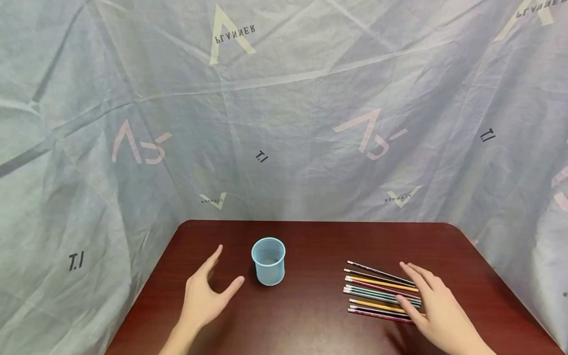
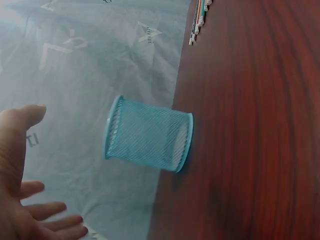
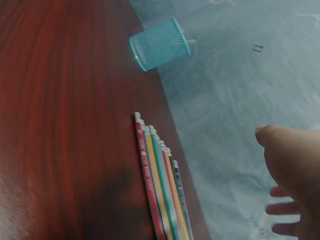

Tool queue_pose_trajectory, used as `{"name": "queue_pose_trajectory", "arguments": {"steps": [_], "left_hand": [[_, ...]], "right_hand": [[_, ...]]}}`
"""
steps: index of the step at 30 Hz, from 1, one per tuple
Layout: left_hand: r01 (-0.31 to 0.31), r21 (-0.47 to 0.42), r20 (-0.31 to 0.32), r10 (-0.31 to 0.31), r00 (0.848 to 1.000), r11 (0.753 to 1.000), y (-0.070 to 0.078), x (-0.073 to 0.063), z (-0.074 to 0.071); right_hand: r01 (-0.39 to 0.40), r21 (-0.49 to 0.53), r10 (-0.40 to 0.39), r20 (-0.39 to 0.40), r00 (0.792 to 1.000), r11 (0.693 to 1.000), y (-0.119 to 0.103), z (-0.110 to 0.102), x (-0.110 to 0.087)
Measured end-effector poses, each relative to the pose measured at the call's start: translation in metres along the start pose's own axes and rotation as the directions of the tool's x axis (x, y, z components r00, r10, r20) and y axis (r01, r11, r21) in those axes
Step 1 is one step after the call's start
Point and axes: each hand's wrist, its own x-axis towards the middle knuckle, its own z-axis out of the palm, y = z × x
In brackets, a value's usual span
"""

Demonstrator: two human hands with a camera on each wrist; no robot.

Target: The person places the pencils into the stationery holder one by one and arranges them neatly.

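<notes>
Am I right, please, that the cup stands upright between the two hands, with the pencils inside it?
Not quite: the pencils are not inside the cup; the head view shows them lying on the table, near the right hand. The cup does stand upright between that hand and the left hand.

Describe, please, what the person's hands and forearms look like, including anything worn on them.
The left hand and right hand are bare, with slender fingers. No glove, ring, watch or bracelet shows on the visible parts, nor any distinct marking. No sleeve or cable is visible; the forearms run out of frame, so clothing higher up cannot be told.
</notes>
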Motion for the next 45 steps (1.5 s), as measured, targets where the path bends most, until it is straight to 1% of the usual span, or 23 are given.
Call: {"name": "queue_pose_trajectory", "arguments": {"steps": [3,6,9,12,14,17,19,21,23,27,30,34,35,38,40,42,44,45], "left_hand": [[0.02,-0.135,0.003,-0.02,1.0,0.991,-0.003,0.008,0.016],[0.049,-0.252,0.028,-0.043,0.999,0.966,-0.006,0.014,0.031],[0.074,-0.314,0.041,-0.065,0.997,0.946,-0.007,0.018,0.044],[0.085,-0.338,0.046,-0.074,0.996,0.937,-0.007,0.022,0.055],[0.083,-0.346,0.049,-0.07,0.996,0.935,-0.007,0.026,0.061],[0.058,-0.343,0.042,-0.047,0.998,0.937,-0.007,0.031,0.071],[0.04,-0.33,0.032,-0.032,0.999,0.943,-0.007,0.034,0.076],[0.033,-0.318,0.025,-0.027,0.999,0.948,-0.008,0.036,0.08],[0.041,-0.31,0.025,-0.036,0.999,0.95,-0.01,0.037,0.084],[0.053,-0.306,0.017,-0.05,0.999,0.95,-0.012,0.037,0.089],[0.043,-0.325,0.006,-0.044,0.999,0.945,-0.013,0.037,0.093],[0.036,-0.349,-0.004,-0.04,0.999,0.936,-0.012,0.036,0.094],[0.04,-0.351,-0.007,-0.045,0.999,0.935,-0.012,0.036,0.094],[0.059,-0.353,-0.004,-0.065,0.998,0.934,-0.012,0.036,0.093],[0.067,-0.356,0.002,-0.071,0.997,0.932,-0.012,0.036,0.093],[0.066,-0.358,0.007,-0.069,0.998,0.931,-0.012,0.036,0.093],[0.058,-0.358,0.008,-0.059,0.998,0.932,-0.012,0.036,0.092],[0.053,-0.358,0.007,-0.054,0.999,0.932,-0.012,0.036,0.092]], "right_hand": [[0.059,-0.028,-0.059,-0.003,0.998,0.998,-0.002,0.009,0.001],[0.133,-0.042,-0.133,-0.002,0.991,0.99,-0.004,0.02,0.001],[0.22,-0.014,-0.22,0.021,0.975,0.975,-0.004,0.033,0.001],[0.279,0.052,-0.283,0.093,0.954,0.959,-0.003,0.043,0.002],[0.275,0.109,-0.291,0.18,0.94,0.955,-0.003,0.047,0.003],[0.232,0.168,-0.274,0.301,0.914,0.958,-0.002,0.052,0.005],[0.21,0.191,-0.266,0.348,0.899,0.959,-0.003,0.056,0.006],[0.215,0.204,-0.275,0.346,0.897,0.955,-0.004,0.06,0.006],[0.212,0.21,-0.276,0.343,0.898,0.954,-0.005,0.062,0.006],[0.186,0.222,-0.258,0.358,0.898,0.957,-0.006,0.064,0.006],[0.165,0.228,-0.246,0.395,0.885,0.96,-0.007,0.063,0.008],[0.165,0.231,-0.25,0.417,0.874,0.959,-0.009,0.062,0.007],[0.174,0.234,-0.259,0.41,0.875,0.956,-0.01,0.062,0.007],[0.224,0.24,-0.298,0.341,0.892,0.945,-0.013,0.062,0.009],[0.311,0.248,-0.365,0.213,0.906,0.918,-0.014,0.064,0.012],[0.377,0.234,-0.405,0.081,0.911,0.896,-0.017,0.062,0.017],[0.427,0.211,-0.43,-0.031,0.902,0.88,-0.021,0.056,0.025],[0.439,0.203,-0.433,-0.075,0.898,0.875,-0.023,0.052,0.03]]}}
